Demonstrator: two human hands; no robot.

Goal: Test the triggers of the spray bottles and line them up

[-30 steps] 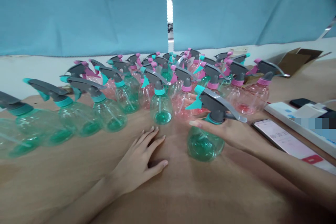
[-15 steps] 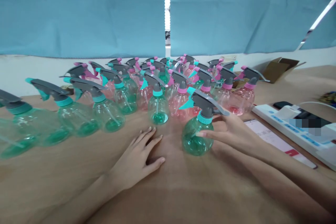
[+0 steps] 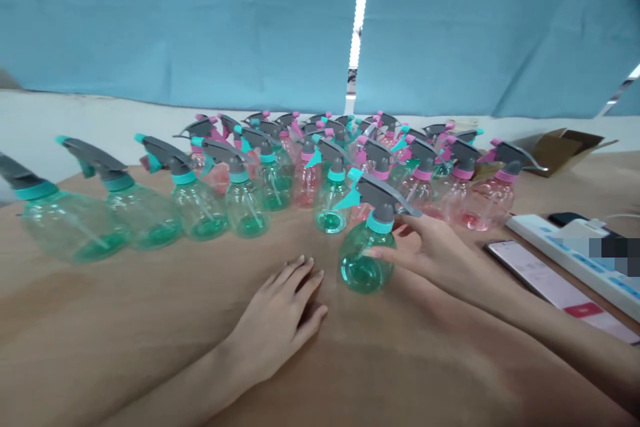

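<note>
Green bottle [image 3: 367,268], upright in front of the other bottles [image 3: 203,217], is in the grip of the right hand [image 3: 436,250], thumb [image 3: 384,253] against its side; best held level, lever [image 3: 401,199] unsqueezed. Left hand [image 3: 280,323], grip released, lies palm-down on the counter [image 3: 140,327].

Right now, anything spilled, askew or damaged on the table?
Nothing clearly stands out; no spill or damage visible. The green bottle in the right hand looks intact. The leftmost bottle appears slanted, probably lens distortion. Rear bottles are partly hidden.
</note>
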